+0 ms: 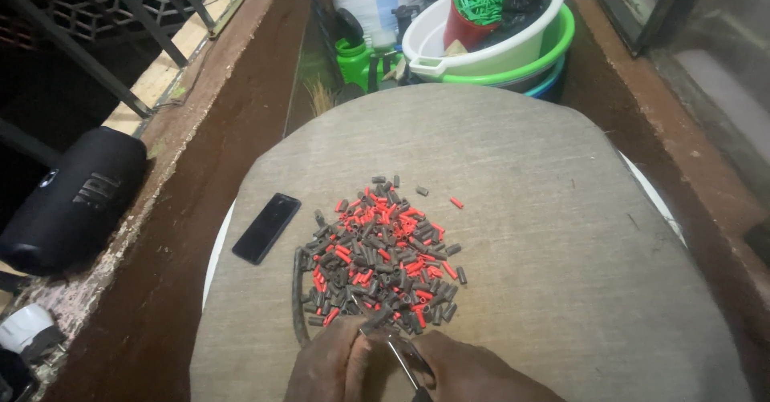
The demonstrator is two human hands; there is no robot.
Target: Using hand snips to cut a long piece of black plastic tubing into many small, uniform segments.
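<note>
Nearest the camera, both hands low at the bench's front edge: left hand (pixel 325 366) pinched narrow on a dark cable (pixel 298 294), right hand (pixel 481 370) closed around metal cutters (pixel 407 358), blades angled up toward the left fingertips. Best done by feeding only a short stub of cable past the left pinch, keeping the blades square across it, and cutting over the pile so the piece drops among the rest rather than skipping off the cloth. Cut point just beyond the left grip, touching or nearly touching the blades; probably a stub between them, though too small and dim to be sure. Cable running from the left hand up along the pile's left side in a curve. Directly ahead, touching the fingertips, the heap of short red and dark grey cut sleeve pieces (pixel 377 254) on the round cloth-covered bench (pixel 561 234), a few strays at the far rim. Left of the heap, a black phone (pixel 266 227) lying flat. Farther left, off the bench, a black cylindrical speaker (pixel 72 197). Farthest back, stacked plastic basins (pixel 513 53) holding a red cup of green pieces (pixel 480 1).
</note>
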